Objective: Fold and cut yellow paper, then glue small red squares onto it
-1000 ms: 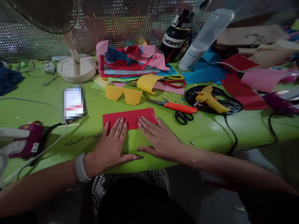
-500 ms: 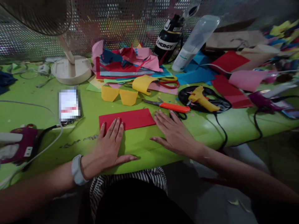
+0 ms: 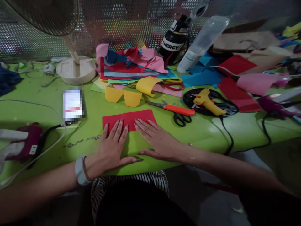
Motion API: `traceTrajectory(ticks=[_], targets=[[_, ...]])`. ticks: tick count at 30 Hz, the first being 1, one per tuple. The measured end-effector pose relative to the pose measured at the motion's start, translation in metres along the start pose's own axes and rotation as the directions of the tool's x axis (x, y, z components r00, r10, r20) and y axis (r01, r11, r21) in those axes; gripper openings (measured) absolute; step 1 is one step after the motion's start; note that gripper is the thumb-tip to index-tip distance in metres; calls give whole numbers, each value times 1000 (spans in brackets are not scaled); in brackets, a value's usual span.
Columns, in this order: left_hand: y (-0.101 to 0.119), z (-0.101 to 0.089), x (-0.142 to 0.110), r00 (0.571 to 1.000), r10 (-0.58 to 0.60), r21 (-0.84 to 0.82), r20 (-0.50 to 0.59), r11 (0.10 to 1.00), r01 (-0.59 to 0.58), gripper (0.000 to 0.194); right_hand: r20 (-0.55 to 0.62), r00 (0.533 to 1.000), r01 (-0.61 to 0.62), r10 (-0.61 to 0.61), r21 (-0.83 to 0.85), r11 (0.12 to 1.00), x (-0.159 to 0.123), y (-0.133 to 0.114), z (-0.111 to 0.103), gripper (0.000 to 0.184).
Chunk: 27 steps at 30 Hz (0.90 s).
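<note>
A rectangle of red paper [image 3: 130, 116] lies flat near the front of the green table [image 3: 94, 106]. My left hand [image 3: 114, 146] rests with its fingers outstretched over the paper's left half. On the right half lie the fingertips of my right hand [image 3: 156, 138], palm down, thumb out to the side. Both thumbs point towards each other below the paper. Behind the sheet is a yellow paper cutout [image 3: 132, 98] shaped like a pair of glasses. Scissors with black handles [image 3: 182, 119] and an orange-handled cutter [image 3: 180, 109] lie right of my right hand.
A yellow glue gun [image 3: 209, 101] rests on a black tray to the right. Stacked coloured paper [image 3: 138, 70], a black bottle [image 3: 174, 42] and a fan base [image 3: 76, 70] line the back. At left are a phone [image 3: 73, 103] and a purple power strip [image 3: 28, 142] with cables.
My right hand has slid left from the paper's right edge onto its right half, uncovering the scissors' handles. My left hand stays on the paper. The whole view has shifted slightly.
</note>
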<state>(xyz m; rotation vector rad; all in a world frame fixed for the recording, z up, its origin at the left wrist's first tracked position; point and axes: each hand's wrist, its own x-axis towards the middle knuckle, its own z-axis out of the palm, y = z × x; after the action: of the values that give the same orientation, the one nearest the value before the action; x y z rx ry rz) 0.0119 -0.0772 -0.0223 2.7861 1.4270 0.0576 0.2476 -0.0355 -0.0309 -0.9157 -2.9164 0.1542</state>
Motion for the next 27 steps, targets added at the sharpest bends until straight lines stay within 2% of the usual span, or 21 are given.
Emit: traceTrajectory(ticks=[7,15,19,21,22,24,26,27], targets=[[7,-3,-15,992,-125,19,18,992,125,117,-38,999,-11,10,-13,1000,-2,-2,1,89],[13,-6,-29,953,-301,116,4,947,299,126,-41,999,-2,0,-34,999,-1,-2,0,90],[10,-20,-28,939,-344,142,14,930,339,130,-40,999,-2,1,-37,999,0,-2,0,90],[8,-36,-20,943,-333,151,28,934,325,121,-31,1000,-2,1,-45,999,0,-2,0,89],[7,-45,-13,952,-304,156,44,943,294,110,-25,1000,-1,0,-48,999,0,-2,0,88],[6,-59,4,974,-227,139,-14,964,227,86,-17,1000,1,-2,-46,999,1,-2,-1,87],[4,-66,23,994,-112,50,0,992,112,60,-16,1000,0,-1,-32,999,2,-2,-2,86],[2,-65,32,993,-111,9,27,994,111,50,-18,1000,-3,3,-25,1000,2,-2,-3,85]])
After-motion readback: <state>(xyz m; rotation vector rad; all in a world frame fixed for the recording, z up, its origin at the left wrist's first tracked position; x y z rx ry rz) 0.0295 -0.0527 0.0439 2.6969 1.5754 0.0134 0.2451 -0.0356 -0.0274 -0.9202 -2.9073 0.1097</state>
